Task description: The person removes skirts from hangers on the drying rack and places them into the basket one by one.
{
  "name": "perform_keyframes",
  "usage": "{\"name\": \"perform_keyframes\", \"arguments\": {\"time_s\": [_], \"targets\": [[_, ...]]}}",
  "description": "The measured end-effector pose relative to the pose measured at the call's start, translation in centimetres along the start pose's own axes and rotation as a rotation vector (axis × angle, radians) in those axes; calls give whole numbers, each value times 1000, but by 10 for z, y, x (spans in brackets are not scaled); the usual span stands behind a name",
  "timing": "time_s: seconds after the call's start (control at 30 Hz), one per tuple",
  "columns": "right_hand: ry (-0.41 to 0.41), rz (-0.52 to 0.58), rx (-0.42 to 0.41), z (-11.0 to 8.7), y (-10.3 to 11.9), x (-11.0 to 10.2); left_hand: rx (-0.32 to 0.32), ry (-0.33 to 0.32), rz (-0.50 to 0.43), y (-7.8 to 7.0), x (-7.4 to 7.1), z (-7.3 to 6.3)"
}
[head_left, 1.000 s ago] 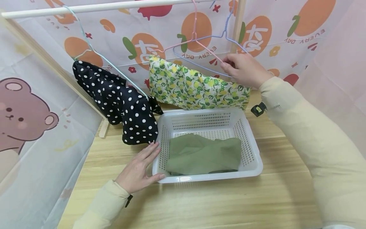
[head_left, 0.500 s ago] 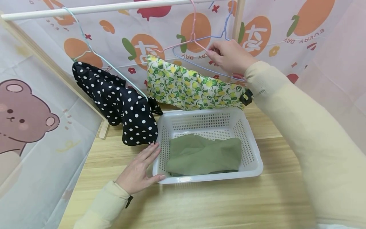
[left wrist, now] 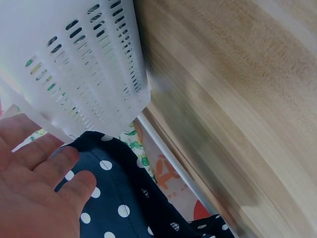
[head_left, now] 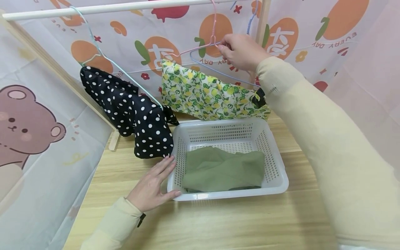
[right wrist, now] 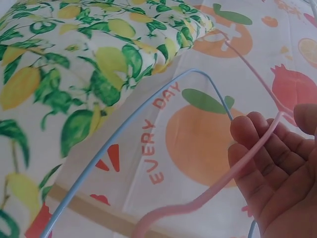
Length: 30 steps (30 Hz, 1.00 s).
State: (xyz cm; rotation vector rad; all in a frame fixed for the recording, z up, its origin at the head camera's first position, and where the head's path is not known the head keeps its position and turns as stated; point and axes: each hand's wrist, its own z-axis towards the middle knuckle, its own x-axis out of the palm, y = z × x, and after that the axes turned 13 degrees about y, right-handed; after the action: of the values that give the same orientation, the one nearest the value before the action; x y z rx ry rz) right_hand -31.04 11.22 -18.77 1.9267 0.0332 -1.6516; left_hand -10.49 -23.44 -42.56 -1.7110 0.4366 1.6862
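Observation:
My right hand (head_left: 242,50) holds the right arm of a pink hanger (head_left: 214,29) close to its neck, fingers curled behind the wire (right wrist: 252,148) in the right wrist view. At the hanger's left end hangs a lemon-print garment (head_left: 203,93), its right side drooping lower. Behind it is a blue hanger (head_left: 250,25). My left hand (head_left: 153,187) lies with fingers straight along the left rim of a white plastic basket (head_left: 200,197). Folded inside the basket is an olive green cloth (head_left: 223,170). A black polka-dot garment (head_left: 150,128) brushes the left fingertips.
A white rod (head_left: 125,7) on wooden posts crosses the top. From it a mint hanger (head_left: 120,68) carries the polka-dot garment, slanting down to the right. Printed curtains stand behind and at the sides of the wooden table (head_left: 218,222).
My right hand has moved left and up along the pink hanger's arm, from its outer part to near the neck. My left hand and the basket stay in place.

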Motion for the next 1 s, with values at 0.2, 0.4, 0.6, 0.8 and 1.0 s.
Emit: {"name": "perform_keyframes", "arguments": {"time_s": [0.2,0.4,0.6,0.8,1.0], "targets": [[-4,-2,29,9,6,-1,-8,11,-6,-1,-1,0],[-7,43,33,19,13,0,1,6,-4,-1,0,0],[9,69,62,27,16,2,0,1,-7,-1,0,-2],[24,113,83,33,17,2,5,-1,-4,-2,-1,-2],[12,140,69,35,17,3,3,2,-3,-3,-1,-3]]}}
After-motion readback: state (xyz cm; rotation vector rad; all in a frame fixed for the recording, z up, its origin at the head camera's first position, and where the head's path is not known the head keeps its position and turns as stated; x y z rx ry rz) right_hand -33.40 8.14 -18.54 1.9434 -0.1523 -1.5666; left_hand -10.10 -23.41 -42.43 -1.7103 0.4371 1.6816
